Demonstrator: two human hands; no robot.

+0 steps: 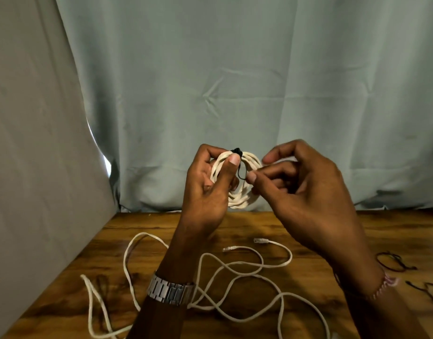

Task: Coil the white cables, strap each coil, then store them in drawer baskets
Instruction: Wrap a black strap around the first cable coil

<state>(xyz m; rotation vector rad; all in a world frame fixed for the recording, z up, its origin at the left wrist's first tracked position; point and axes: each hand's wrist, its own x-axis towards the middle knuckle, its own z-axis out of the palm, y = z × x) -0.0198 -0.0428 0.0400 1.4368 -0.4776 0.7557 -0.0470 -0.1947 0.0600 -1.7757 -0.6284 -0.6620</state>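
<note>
**First coil being strapped, more cable left loose**

Held up above the brown wood-grain worktop: one round coil of white cable, gripped in the left hand with the thumb pressing a thin black strap against the top of the loops. Pinched between thumb and forefinger of the right hand: the strap's free tail, just beside the coil. Coiling apparently finished for this cable; strapping under way, probably not yet fastened. Still sprawled uncoiled across the worktop below: a long white network cable with clear plug ends. Waiting at the right edge: several spare dark straps. No drawer baskets in view, so storing not yet begun.
</note>
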